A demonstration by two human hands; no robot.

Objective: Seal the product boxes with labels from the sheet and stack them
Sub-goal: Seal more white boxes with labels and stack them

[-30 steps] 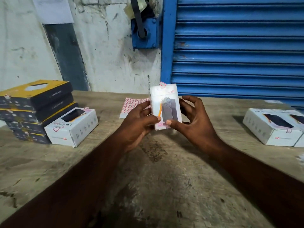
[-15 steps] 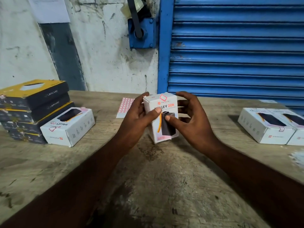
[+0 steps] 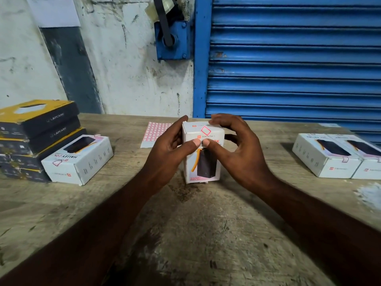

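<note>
Here, the left hand [image 3: 169, 149] and right hand [image 3: 237, 149] both grip a white box [image 3: 203, 162], upright at the middle of the bench [image 3: 195, 234], thumbs on its front. A red-edged label [image 3: 205, 130] sits on top. The label sheet [image 3: 154, 132] lies just behind it, and two more boxes [image 3: 327, 159] lie well to the right.

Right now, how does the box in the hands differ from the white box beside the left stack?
The held box stands upright; the left box lies flat. The left hand and right hand grip the held box; no hand touches the left box. Both are white.
</note>
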